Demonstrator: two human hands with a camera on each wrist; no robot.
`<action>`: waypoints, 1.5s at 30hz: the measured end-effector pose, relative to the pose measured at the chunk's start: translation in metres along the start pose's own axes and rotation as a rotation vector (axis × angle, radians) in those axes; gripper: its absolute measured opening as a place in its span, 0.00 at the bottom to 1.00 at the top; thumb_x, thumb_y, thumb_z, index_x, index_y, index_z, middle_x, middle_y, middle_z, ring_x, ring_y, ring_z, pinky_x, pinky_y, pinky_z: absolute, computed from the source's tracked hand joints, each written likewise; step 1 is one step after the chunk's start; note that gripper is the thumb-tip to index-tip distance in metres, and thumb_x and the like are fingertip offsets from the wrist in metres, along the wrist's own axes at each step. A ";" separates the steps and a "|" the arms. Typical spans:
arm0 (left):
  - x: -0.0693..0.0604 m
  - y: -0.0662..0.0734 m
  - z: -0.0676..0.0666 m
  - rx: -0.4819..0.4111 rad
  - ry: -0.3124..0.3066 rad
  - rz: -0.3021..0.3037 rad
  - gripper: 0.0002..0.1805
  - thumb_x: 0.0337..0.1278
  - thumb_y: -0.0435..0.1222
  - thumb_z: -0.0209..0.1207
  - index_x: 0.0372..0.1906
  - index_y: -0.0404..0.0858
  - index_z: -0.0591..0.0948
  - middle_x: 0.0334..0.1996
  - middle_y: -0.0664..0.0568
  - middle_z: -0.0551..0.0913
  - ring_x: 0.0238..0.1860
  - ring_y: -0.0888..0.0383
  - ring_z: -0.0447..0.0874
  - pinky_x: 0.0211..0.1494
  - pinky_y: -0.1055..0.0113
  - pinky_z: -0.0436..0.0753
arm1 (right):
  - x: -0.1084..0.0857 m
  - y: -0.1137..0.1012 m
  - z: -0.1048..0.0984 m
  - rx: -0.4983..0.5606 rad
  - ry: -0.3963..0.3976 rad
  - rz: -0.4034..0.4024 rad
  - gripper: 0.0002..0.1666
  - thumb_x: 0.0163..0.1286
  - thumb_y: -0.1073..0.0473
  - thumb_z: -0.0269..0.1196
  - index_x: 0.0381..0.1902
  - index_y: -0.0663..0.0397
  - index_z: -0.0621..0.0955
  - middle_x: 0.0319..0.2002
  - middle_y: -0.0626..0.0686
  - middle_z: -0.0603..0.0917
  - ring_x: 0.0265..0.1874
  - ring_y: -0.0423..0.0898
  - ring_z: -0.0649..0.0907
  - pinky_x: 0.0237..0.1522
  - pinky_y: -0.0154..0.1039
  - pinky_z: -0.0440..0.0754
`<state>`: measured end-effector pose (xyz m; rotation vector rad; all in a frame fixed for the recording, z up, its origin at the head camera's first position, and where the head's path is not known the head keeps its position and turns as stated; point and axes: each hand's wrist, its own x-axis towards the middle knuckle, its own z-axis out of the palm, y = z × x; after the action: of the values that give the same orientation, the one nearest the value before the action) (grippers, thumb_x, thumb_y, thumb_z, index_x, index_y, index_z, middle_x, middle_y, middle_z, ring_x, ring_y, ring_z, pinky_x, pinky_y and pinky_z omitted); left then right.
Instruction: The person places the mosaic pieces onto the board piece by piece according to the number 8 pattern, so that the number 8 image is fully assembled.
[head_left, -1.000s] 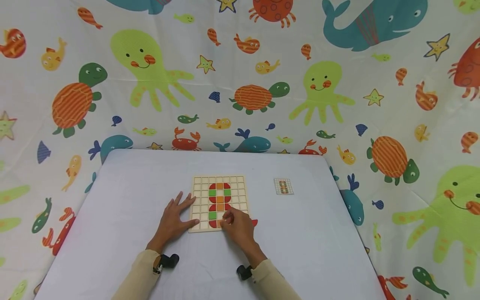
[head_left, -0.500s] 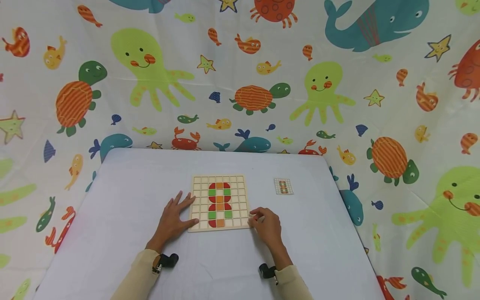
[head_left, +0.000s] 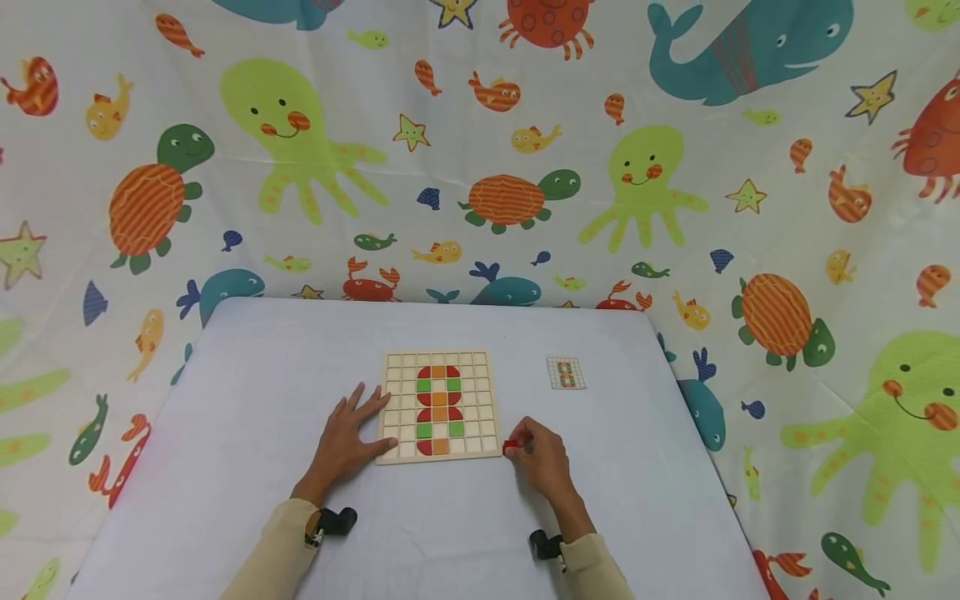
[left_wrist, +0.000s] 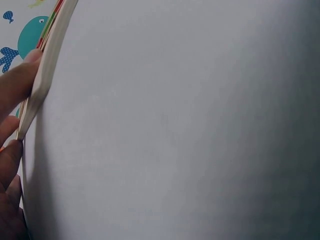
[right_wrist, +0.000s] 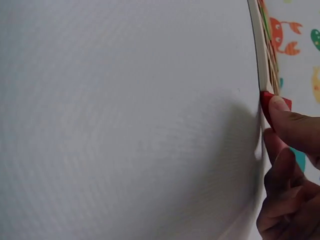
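A square wooden grid board (head_left: pixel 477 375) lies on the table, with red rounded tiles, orange squares and green squares set in its middle columns. At its left edge my left hand (head_left: pixel 347 442) is spread, thumb and fingertips resting on the rim; the left wrist view shows the thumb (left_wrist: pixel 20 82) over the board's edge. Just off the lower right corner, my right hand (head_left: pixel 543 457) pinches a red tile (right_wrist: pixel 268 107) between thumb and fingers. In the right wrist view this tile is beside the board's corner; whether they touch I cannot tell.
A small pattern card (head_left: pixel 566 373) with a coloured grid lies to the right, beyond the board. White cloth covers the table (head_left: pixel 630 517). Behind it hangs a curtain (head_left: pixel 450 200) printed with sea animals. A black camera is on each wrist.
My right hand has moved right, from the board's bottom row to beside its lower right corner, and now pinches the red tile. A green tile shows where that hand was. My left hand stays put.
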<state>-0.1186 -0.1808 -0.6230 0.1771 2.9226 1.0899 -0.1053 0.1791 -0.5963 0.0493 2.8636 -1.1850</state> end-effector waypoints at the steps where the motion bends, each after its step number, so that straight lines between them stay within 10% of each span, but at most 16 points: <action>1: 0.000 0.000 0.000 0.000 -0.001 -0.001 0.49 0.53 0.50 0.78 0.79 0.43 0.71 0.82 0.43 0.66 0.86 0.35 0.49 0.87 0.32 0.46 | 0.000 0.000 0.000 0.021 0.004 0.001 0.15 0.60 0.62 0.80 0.34 0.42 0.82 0.31 0.44 0.82 0.29 0.41 0.76 0.30 0.34 0.72; 13: 0.003 -0.005 -0.001 0.011 0.006 -0.012 0.49 0.53 0.52 0.78 0.79 0.44 0.71 0.82 0.43 0.65 0.87 0.35 0.48 0.86 0.30 0.47 | 0.006 -0.036 0.030 0.139 -0.063 -0.095 0.11 0.64 0.58 0.77 0.36 0.40 0.84 0.29 0.42 0.83 0.27 0.40 0.76 0.27 0.30 0.74; 24: 0.002 -0.003 0.000 -0.007 -0.005 -0.016 0.49 0.53 0.52 0.78 0.80 0.44 0.71 0.82 0.44 0.65 0.87 0.35 0.48 0.86 0.30 0.47 | 0.008 -0.058 0.059 0.028 -0.054 -0.070 0.09 0.63 0.60 0.78 0.32 0.42 0.86 0.26 0.41 0.81 0.28 0.37 0.76 0.29 0.32 0.71; 45: 0.000 -0.005 -0.001 -0.025 0.007 -0.003 0.44 0.61 0.52 0.72 0.79 0.42 0.72 0.81 0.42 0.66 0.86 0.34 0.49 0.87 0.31 0.46 | 0.014 -0.060 0.041 0.013 -0.118 -0.150 0.05 0.69 0.51 0.75 0.39 0.41 0.89 0.31 0.40 0.86 0.30 0.37 0.79 0.28 0.33 0.76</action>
<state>-0.1193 -0.1848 -0.6252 0.1681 2.9129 1.1289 -0.1212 0.1079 -0.5841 -0.2312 2.7976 -1.1874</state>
